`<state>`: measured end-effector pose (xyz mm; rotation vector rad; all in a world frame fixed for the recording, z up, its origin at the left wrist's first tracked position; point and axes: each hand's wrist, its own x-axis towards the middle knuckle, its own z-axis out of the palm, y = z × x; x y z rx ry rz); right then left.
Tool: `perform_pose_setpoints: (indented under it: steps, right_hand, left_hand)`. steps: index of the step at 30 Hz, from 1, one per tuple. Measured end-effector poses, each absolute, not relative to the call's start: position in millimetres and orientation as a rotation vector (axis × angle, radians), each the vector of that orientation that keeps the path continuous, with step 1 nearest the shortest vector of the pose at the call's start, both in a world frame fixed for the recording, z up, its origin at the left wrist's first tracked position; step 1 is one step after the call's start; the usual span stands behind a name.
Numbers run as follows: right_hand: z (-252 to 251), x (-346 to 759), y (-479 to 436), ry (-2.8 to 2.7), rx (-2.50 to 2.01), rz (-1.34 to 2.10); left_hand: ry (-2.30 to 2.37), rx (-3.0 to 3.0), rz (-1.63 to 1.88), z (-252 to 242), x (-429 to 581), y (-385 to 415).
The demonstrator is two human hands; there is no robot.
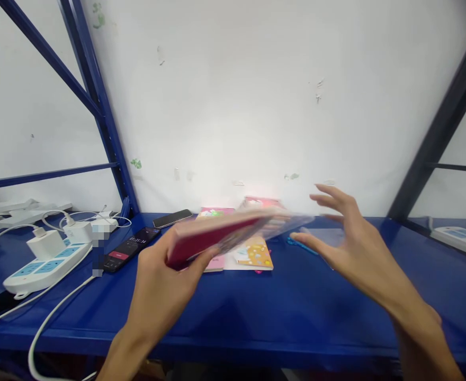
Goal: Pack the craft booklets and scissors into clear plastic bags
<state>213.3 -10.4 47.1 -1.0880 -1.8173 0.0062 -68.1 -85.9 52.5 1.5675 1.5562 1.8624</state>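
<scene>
My left hand (159, 296) grips the near end of a red-covered notebook (213, 238), which is tilted and blurred by motion. My right hand (356, 254) hangs open above the blue shelf, fingers spread, close to the notebook's far end but not visibly touching it. Beyond and below the held notebook lie a notebook with a yellow cartoon cover (254, 255) and a pink notebook (216, 212), partly hidden by it. Another pink book (262, 203) sits behind them. A thin blue object (302, 246) lies near my right fingertips.
A white power strip (46, 270) with plugged-in chargers and white cables (54, 317) sits at the left, beside a phone showing a clock (130, 248) and a second phone (172, 218). Blue steel uprights (98, 100) and a white wall (233, 95) stand behind.
</scene>
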Motion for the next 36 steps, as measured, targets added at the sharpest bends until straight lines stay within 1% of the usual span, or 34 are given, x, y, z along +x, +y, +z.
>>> perform_pose_setpoints:
  steps: [2,4,7,8,9,11,13,14,15,16,20,21,23,28,31,34,36]
  right_hand:
    - [50,208,-19,-1.921,-0.943,-0.054]
    - [51,201,-26,-2.080,-0.801,-0.036]
    - [49,188,-31,-2.257,-0.638,0.019]
    - [47,184,-30,-2.271,-0.599,0.032]
    - [45,180,-30,-2.256,-0.572,0.049]
    - [42,173,-30,-2.161,-0.576,0.120]
    - [42,167,-30,-2.011,-0.672,0.300]
    - [43,165,-31,-1.938,-0.726,0.433]
    - [44,164,-32,-1.866,-0.771,0.575]
    - [46,163,-32,-1.794,-0.789,0.705]
    - [49,166,-29,-1.631,-0.713,1.053]
    - [48,167,-28,-1.627,-0.697,1.112]
    - [45,169,-24,-1.636,-0.696,1.195]
    - [40,167,-19,-1.700,-0.716,1.175]
    - [45,168,-17,-1.831,-0.709,1.065]
    - [47,180,-6,-1.975,-0.714,0.986]
    - [41,195,9,-2.038,-0.850,0.808]
  left_hand:
    - [1.451,1.867,1.810,50,-72,-91]
    - [1.352,2.146,1.708,47,-75,-95]
    - [1.310,2.420,1.640,41,-73,-97]
    - [1.315,2.469,1.669,39,-71,-96]
    - [1.341,2.488,1.757,38,-68,-95]
    - [1.477,2.401,2.064,34,-60,-93]
    - [1.612,2.121,2.344,33,-52,-90]
    - [1.624,1.948,2.389,33,-48,-88]
    - [1.580,1.795,2.353,34,-46,-87]
    - [1.496,1.669,2.240,36,-44,-87]
    - [1.121,1.437,1.603,44,-46,-83]
    - [1.088,1.413,1.534,45,-47,-83]
    - [1.098,1.378,1.542,46,-49,-82]
    - [1.179,1.384,1.630,46,-50,-81]
    - [1.186,1.353,1.648,40,-52,-76]
    - [1.098,1.298,1.688,32,-56,-69]
    - [1.056,1.276,1.704,27,-60,-65]
